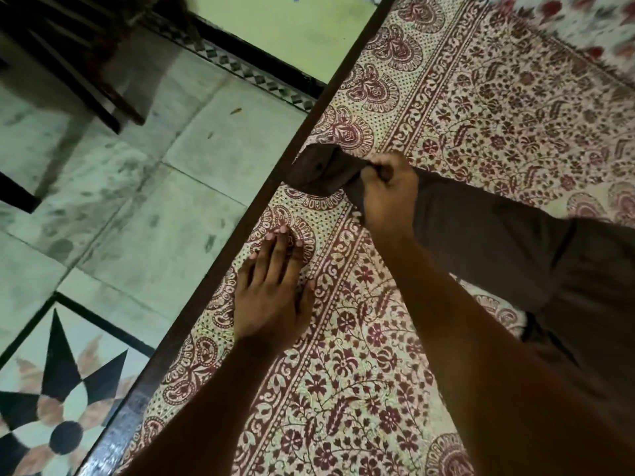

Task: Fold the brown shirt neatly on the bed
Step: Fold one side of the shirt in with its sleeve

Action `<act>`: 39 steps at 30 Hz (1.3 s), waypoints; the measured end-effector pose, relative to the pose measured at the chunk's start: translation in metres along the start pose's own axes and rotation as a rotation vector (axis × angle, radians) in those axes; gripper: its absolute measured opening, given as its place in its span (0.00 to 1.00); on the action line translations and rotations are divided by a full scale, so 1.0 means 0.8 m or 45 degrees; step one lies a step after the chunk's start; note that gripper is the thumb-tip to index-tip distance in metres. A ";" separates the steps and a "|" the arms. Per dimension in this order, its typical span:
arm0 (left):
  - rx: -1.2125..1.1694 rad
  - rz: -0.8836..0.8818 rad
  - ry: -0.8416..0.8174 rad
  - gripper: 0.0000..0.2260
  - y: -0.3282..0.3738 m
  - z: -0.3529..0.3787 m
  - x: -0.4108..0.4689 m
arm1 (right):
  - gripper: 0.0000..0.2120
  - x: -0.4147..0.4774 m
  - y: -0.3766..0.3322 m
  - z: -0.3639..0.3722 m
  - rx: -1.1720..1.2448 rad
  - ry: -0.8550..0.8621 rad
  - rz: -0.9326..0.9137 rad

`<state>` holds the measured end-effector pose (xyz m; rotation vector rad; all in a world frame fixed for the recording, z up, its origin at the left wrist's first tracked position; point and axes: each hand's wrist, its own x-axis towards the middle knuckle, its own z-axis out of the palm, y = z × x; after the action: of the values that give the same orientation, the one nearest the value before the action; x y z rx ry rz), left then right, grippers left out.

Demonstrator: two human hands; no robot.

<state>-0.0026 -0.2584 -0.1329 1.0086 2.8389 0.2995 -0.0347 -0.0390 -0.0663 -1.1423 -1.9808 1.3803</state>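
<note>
Right grip (386,187) clenched on brown shirt (481,231) sleeve, left grip (275,290) flat, released, shirt body cut off

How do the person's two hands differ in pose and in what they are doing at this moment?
The left hand lies flat, fingers straight, on the patterned bedsheet; the right hand is curled shut. The left hand holds nothing, while the right hand grips a sleeve of the brown shirt near its cuff. The left hand sits nearer the bed's edge, clear of the shirt; the right hand is farther from the person. Both are bare and over the bed.
</note>
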 end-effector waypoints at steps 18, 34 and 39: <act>-0.162 -0.045 -0.075 0.42 0.350 0.009 0.063 | 0.18 -0.062 0.068 -0.350 0.718 0.507 0.314; -0.249 0.493 -0.154 0.31 0.620 0.057 -0.002 | 0.20 -0.086 0.271 -0.773 0.697 1.187 0.433; -0.222 0.620 -0.210 0.30 0.737 0.082 -0.043 | 0.21 -0.081 0.334 -0.868 0.689 1.282 0.422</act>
<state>0.3957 0.1770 -0.0645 1.5883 2.3420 0.4705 0.6220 0.3157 -0.0381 -1.4969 -0.6914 1.0336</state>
